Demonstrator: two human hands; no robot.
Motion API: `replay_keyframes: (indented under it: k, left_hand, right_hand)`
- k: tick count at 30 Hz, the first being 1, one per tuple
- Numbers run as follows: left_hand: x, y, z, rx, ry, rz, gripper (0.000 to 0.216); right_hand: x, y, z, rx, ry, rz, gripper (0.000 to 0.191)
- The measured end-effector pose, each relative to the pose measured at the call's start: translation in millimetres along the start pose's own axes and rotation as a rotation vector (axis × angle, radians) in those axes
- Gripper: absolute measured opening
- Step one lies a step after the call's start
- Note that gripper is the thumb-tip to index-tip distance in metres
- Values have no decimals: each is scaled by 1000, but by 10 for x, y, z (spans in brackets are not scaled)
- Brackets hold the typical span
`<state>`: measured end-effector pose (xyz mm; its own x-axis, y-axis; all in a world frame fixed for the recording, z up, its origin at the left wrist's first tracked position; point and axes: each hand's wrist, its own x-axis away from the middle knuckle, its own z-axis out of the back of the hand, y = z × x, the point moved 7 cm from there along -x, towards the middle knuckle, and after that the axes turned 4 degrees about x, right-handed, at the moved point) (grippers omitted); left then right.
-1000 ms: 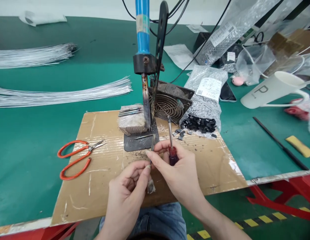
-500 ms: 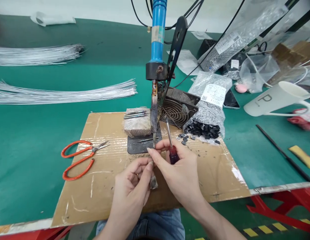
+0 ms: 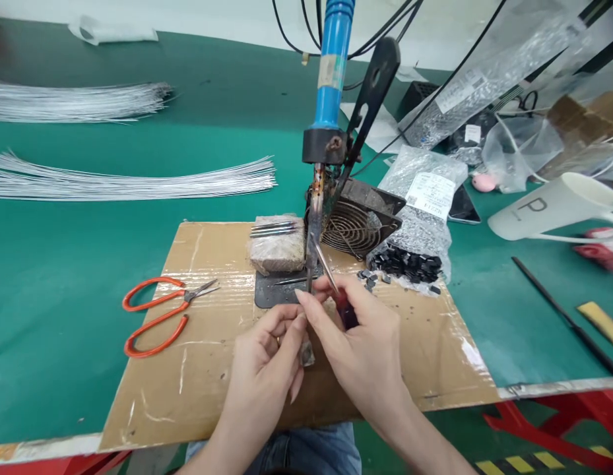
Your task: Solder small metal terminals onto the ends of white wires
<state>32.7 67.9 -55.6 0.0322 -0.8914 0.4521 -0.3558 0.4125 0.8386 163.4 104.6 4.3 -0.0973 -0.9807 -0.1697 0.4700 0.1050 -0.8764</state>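
A soldering iron with a blue handle (image 3: pixel 332 86) is clamped upright, its tip pointing down close to my fingertips. My right hand (image 3: pixel 368 333) is closed around a screwdriver (image 3: pixel 324 262) with a dark red handle, its shaft slanting up across the iron. That hand's thumb and index finger also meet just below the tip; what they pinch is hidden. My left hand (image 3: pixel 269 359) is closed in a pinch beside it, on something too small to make out. A small greyish lump (image 3: pixel 307 354) shows between the hands. Behind them is a dark metal base plate (image 3: pixel 266 292).
Orange-handled scissors (image 3: pixel 160 316) lie on the cardboard sheet (image 3: pixel 197 376). A wrapped block (image 3: pixel 276 254) carries several thin rods. A fan (image 3: pixel 353 227) and a bubble-wrap bag (image 3: pixel 427 175) with small black pieces (image 3: pixel 410 264) stand behind. White wire bundles (image 3: pixel 138 187) lie left, a mug (image 3: pixel 553 208) right.
The screwdriver's shaft has tipped left, from beside the iron to across it. The whole view has shifted slightly; both hands stay together below the tip.
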Motion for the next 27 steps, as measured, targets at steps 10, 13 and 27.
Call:
replay_keyframes:
  k: [10, 13, 27]
  left_hand:
    - [-145, 121, -77, 83, 1, -2, 28]
    - [-153, 142, -107, 119, -4, 42, 29]
    - [-168, 207, -156, 197, -25, 146, 30]
  right_hand:
    - [-176, -20, 735, 467, 103, 524, 5]
    - [-255, -16, 743, 526, 52, 619, 5]
    - [-404, -23, 636, 570, -10, 711, 5]
